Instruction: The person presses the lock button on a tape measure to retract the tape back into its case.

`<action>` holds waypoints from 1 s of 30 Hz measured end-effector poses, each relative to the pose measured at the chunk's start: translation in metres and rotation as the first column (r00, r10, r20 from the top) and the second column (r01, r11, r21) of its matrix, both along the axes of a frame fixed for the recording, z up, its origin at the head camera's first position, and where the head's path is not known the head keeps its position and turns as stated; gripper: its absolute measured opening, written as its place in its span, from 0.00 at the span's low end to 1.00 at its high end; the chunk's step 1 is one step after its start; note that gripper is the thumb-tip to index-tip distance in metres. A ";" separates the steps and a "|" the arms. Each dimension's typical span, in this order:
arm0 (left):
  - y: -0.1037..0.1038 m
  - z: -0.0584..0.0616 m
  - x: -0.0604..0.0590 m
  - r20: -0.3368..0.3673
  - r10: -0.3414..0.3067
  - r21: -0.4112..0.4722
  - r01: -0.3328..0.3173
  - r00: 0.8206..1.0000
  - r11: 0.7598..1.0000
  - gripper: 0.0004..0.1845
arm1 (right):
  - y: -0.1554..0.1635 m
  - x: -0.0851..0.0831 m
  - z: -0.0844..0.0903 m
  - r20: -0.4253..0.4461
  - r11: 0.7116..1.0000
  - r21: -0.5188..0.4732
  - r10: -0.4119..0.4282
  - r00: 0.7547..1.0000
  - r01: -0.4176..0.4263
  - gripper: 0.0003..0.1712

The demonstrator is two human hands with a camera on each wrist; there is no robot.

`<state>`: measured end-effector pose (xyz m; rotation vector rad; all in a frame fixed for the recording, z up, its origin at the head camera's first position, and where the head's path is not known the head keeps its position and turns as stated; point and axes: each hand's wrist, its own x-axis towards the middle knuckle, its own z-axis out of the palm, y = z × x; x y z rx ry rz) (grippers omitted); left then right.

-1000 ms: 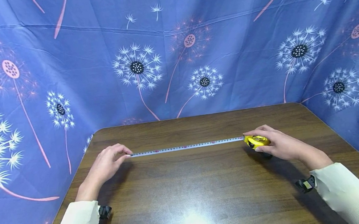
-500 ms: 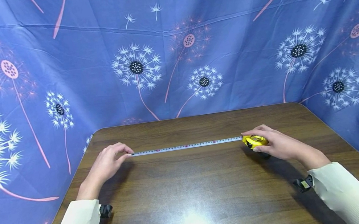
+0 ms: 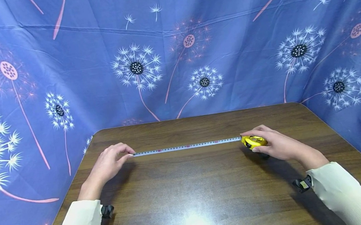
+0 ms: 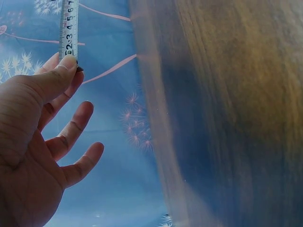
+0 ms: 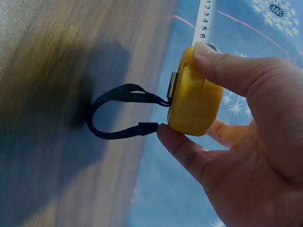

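Observation:
A yellow tape measure is held by my right hand, thumb on one side and fingers on the other. Its white blade stretches leftward above the table to my left hand. There my left thumb and index finger pinch the blade's end, while the other fingers spread apart in the left wrist view. The right wrist view shows the yellow case with a black wrist strap looping from it, and the blade leaving beside my thumb.
Beneath both hands is a brown wood-grain table with a bright glare near its front. Blue cloth printed with dandelions hangs behind it and at the sides. Each wrist wears a small black camera.
The tape measure in my right hand has shifted slightly left, and the visible blade is a little shorter. My left hand has drifted slightly right, still pinching the end.

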<state>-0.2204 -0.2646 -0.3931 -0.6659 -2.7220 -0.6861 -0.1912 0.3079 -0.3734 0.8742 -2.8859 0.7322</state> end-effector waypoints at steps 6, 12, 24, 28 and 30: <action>0.000 0.000 -0.001 -0.008 -0.008 0.006 0.008 1.000 1.000 0.07 | -0.002 0.000 0.001 0.024 1.000 -0.002 -0.012 1.000 0.012 0.32; 0.002 0.002 0.000 -0.024 -0.015 0.009 0.015 1.000 1.000 0.07 | -0.004 0.000 0.002 0.034 1.000 0.002 -0.017 0.999 0.017 0.32; 0.005 0.003 -0.003 -0.017 -0.021 0.011 0.021 1.000 1.000 0.07 | -0.008 -0.002 0.002 -0.001 1.000 0.006 -0.002 1.000 0.002 0.32; 0.006 0.003 -0.003 -0.031 -0.029 0.018 0.030 0.999 0.999 0.07 | -0.008 -0.002 0.003 0.016 1.000 0.006 -0.010 1.000 0.010 0.32; 0.006 0.004 -0.003 -0.033 -0.031 0.018 0.032 0.999 0.999 0.07 | -0.009 -0.003 0.003 0.022 1.000 0.007 -0.013 1.000 0.013 0.32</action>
